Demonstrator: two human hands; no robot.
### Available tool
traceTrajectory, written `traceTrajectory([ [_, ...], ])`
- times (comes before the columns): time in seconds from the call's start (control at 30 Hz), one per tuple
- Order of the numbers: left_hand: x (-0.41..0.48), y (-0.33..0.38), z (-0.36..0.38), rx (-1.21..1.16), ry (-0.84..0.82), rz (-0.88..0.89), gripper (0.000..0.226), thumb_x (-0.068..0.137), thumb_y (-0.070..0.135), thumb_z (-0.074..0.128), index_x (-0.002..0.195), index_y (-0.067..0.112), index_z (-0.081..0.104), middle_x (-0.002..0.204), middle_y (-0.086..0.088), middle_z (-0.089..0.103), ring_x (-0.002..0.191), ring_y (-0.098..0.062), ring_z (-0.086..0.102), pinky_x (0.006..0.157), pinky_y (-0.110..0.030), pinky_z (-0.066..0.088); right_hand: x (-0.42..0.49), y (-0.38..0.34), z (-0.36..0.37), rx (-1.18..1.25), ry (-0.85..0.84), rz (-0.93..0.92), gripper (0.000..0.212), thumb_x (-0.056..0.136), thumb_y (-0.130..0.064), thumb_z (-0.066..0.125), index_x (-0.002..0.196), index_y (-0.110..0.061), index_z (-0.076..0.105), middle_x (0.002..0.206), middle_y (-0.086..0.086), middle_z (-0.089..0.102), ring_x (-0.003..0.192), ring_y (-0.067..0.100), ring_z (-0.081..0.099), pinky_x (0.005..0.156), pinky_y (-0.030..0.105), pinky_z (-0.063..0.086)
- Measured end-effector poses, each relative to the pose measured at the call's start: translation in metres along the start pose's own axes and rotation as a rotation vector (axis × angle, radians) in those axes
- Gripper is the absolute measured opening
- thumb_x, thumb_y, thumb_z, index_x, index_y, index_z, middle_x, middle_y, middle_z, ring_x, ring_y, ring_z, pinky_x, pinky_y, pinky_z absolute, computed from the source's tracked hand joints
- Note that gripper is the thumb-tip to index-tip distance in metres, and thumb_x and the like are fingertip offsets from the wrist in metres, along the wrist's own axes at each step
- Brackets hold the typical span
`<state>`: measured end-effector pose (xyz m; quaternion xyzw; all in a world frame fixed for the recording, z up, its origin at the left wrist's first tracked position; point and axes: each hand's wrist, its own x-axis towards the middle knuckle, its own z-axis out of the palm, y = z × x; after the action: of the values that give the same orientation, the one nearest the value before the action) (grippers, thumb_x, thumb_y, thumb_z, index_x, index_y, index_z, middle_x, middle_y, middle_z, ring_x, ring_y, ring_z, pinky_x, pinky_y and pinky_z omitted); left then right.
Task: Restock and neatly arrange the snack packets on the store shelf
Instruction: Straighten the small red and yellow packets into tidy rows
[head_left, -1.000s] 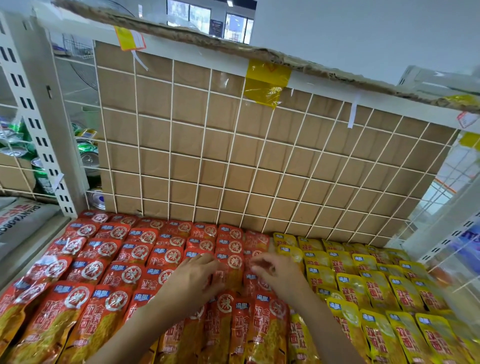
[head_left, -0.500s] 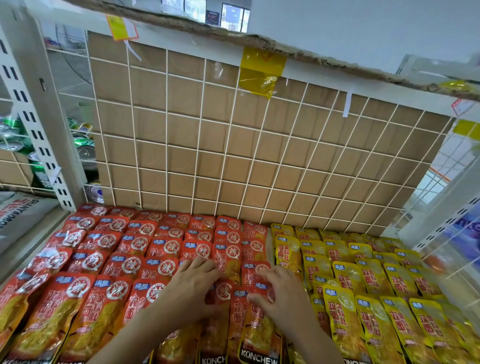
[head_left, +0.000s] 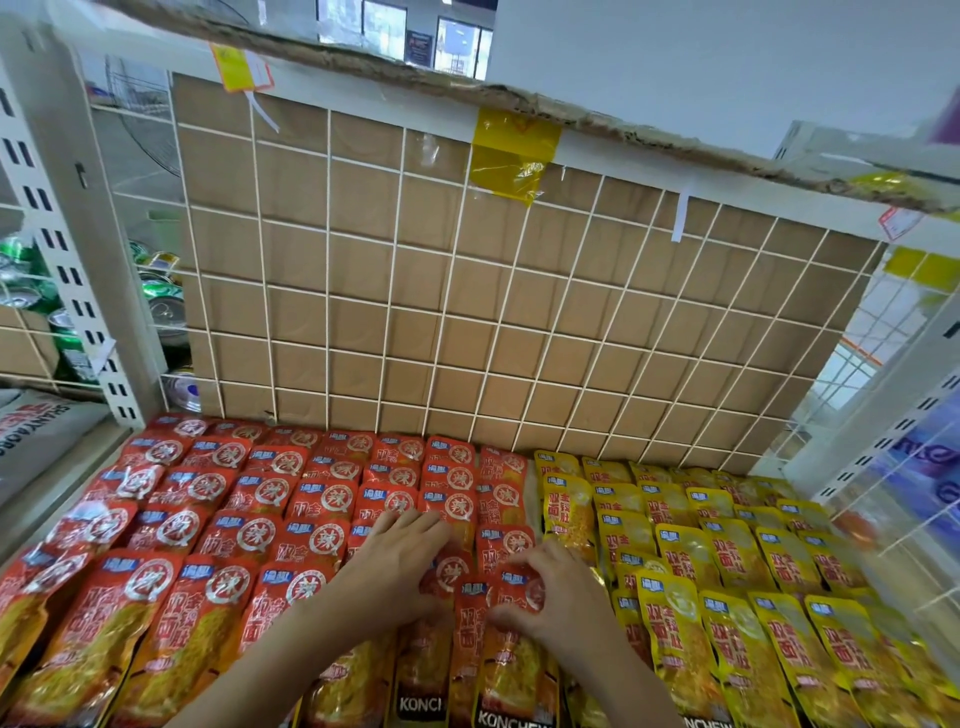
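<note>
Both hands have drawn back toward the front edge of the shelf (head_left: 467, 322). Red packets (head_left: 249, 519) fill its left and middle in overlapping rows and yellow packets (head_left: 727, 561) its right side, keeping the colours sorted. The left hand (head_left: 400, 566) lies flat with straight fingers, likely steadying the middle rows. The right hand (head_left: 561, 597) pinches the top of a front packet (head_left: 511, 660), seemingly squaring it.

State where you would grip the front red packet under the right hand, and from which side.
Pinch its top edge, coming from above. The red packet lies flat, hemmed in on both sides; only that edge, where the right hand pinches it, looks free.
</note>
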<state>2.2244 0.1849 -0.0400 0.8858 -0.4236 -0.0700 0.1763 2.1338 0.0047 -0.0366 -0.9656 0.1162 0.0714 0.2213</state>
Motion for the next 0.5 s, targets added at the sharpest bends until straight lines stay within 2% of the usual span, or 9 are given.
traceTrajectory([
  [0.1,0.006,-0.001,-0.003,0.002,0.022,0.007,0.061,0.078,0.046,0.066,0.131,0.029,0.039,0.132,0.015,0.038,0.126,-0.005,0.028,0.103,-0.019,0.006,0.003,0.002,0.0,0.029,0.028,-0.008,0.052,0.076,-0.057,0.063,0.121,-0.034,0.048,0.131,-0.016,0.042,0.123,0.006,0.037,0.105,0.025,0.032],
  [0.23,0.015,-0.003,-0.006,-0.004,0.051,-0.002,0.058,0.08,0.041,0.066,0.13,0.031,0.039,0.13,0.014,0.039,0.126,-0.006,0.03,0.106,-0.023,0.01,0.005,0.004,0.0,0.107,0.033,-0.014,0.047,0.077,-0.053,0.066,0.116,-0.033,0.05,0.128,-0.015,0.043,0.122,0.006,0.041,0.105,0.026,0.036],
  [0.37,0.02,-0.006,-0.007,0.02,0.033,-0.018,0.06,0.082,0.042,0.063,0.134,0.032,0.036,0.137,0.014,0.036,0.132,-0.008,0.025,0.109,-0.026,0.008,0.004,0.006,0.001,0.154,0.018,-0.003,0.048,0.071,-0.059,0.065,0.11,-0.038,0.048,0.131,-0.015,0.043,0.122,0.007,0.043,0.105,0.03,0.039],
  [0.43,0.019,-0.007,-0.008,0.014,0.043,-0.004,0.059,0.082,0.044,0.064,0.133,0.034,0.037,0.136,0.015,0.036,0.132,-0.007,0.026,0.107,-0.023,0.007,0.004,0.006,0.001,0.169,0.016,-0.012,0.049,0.066,-0.066,0.062,0.104,-0.04,0.045,0.126,-0.016,0.043,0.12,0.006,0.043,0.104,0.028,0.038],
  [0.5,0.016,-0.007,-0.007,-0.002,0.065,0.012,0.057,0.082,0.044,0.063,0.133,0.034,0.039,0.135,0.016,0.036,0.13,-0.005,0.025,0.104,-0.02,0.004,0.004,0.007,0.001,0.189,0.033,-0.027,0.046,0.067,-0.063,0.064,0.102,-0.039,0.045,0.121,-0.018,0.044,0.117,0.004,0.044,0.103,0.027,0.038],
])
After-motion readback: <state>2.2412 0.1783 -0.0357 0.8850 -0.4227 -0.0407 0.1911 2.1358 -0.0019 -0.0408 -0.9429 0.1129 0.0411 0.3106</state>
